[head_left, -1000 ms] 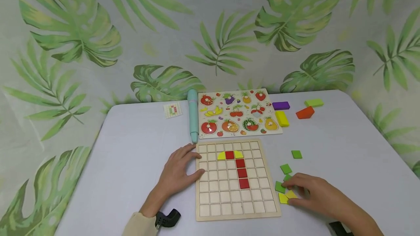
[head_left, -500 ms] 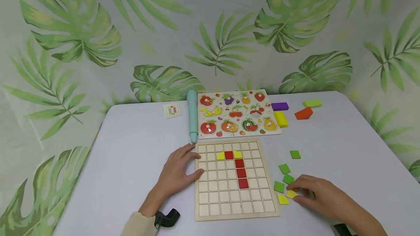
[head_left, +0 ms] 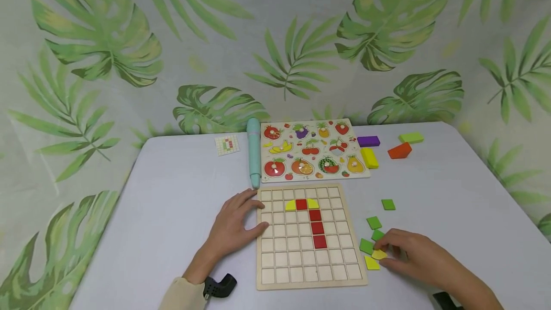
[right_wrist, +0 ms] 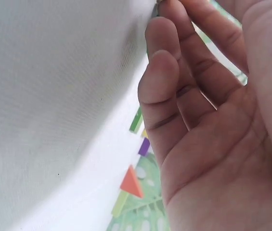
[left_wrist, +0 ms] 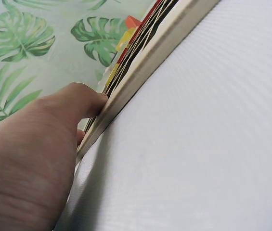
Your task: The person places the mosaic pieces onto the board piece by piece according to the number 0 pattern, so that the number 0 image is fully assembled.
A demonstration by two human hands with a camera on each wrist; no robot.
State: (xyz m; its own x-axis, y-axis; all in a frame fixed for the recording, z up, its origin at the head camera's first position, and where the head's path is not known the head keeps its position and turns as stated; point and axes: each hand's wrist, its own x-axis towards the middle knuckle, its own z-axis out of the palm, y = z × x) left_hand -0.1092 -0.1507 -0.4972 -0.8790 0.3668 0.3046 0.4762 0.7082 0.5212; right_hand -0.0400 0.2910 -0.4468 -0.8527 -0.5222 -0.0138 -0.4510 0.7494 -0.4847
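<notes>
My left hand (head_left: 234,219) rests at the left edge of the pale wooden grid board (head_left: 292,272), thumb and fingertips on its rim. In the left wrist view the thumb (left_wrist: 90,98) lies on that rim. On the board sit red square tiles (head_left: 317,227) and two yellow rounded tiles (head_left: 290,204). Right of the board, my right hand (head_left: 415,255) pinches a small yellow rounded tile (head_left: 379,254) between thumb and forefinger, low over the table. Beside it lie another yellow tile (head_left: 372,263) and several green square tiles (head_left: 366,246). The right wrist view hides the pinched tile.
Behind the grid board lie a fruit puzzle board (head_left: 314,149), a teal pen-shaped tube (head_left: 254,152) and a small pattern card (head_left: 226,145). Purple (head_left: 368,141), yellow (head_left: 369,157), orange (head_left: 400,150) and lime (head_left: 411,137) blocks sit at the back right.
The yellow tile at my right fingertips has turned and shifted slightly, with the hand moving a little right, then back left. My left hand and the board keep their places.
</notes>
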